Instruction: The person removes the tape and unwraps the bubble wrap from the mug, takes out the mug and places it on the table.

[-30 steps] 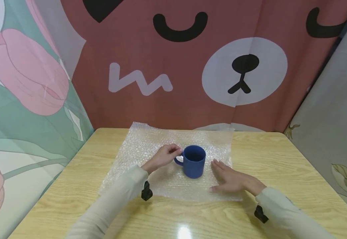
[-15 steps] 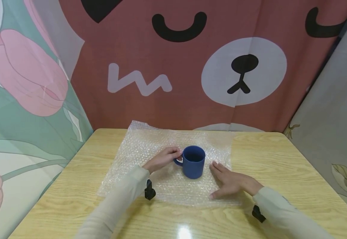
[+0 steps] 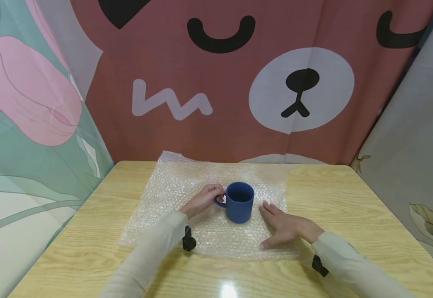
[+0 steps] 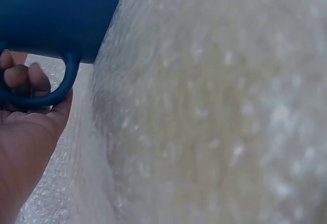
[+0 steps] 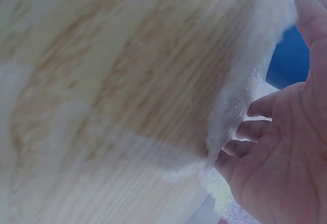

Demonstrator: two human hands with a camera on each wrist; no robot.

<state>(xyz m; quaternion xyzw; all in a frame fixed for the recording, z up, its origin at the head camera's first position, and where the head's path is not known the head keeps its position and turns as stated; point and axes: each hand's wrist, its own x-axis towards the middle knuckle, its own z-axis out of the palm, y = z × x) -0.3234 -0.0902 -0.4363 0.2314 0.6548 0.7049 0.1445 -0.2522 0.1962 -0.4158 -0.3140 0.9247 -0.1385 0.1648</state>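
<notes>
A blue mug [image 3: 240, 210] stands upright on a sheet of bubble wrap [image 3: 168, 194], its handle pointing left. My left hand [image 3: 203, 200] grips that handle; in the left wrist view its fingers [image 4: 18, 75] curl through the loop of the handle [image 4: 71, 76]. To the right of the mug, my right hand [image 3: 285, 227] lies palm down over the wrap's right side, thumb spread toward me and fingers extended. It is apart from the mug. The right wrist view shows the palm [image 5: 286, 157] beside the wrap's edge [image 5: 225, 117], with part of the mug [image 5: 290, 60] behind.
The wrap covers the middle of a light wooden table [image 3: 335, 207] and reaches its far edge. A curtain with a bear face [image 3: 186, 136] hangs behind the table, and printed cloths flank it left and right. Black wrist cameras [image 3: 189, 240] hang under both sleeves.
My left fingers have gone from the upper part of the handle to a fuller grip through it. The wrap's near edge has shifted slightly toward me. My right hand has hardly moved.
</notes>
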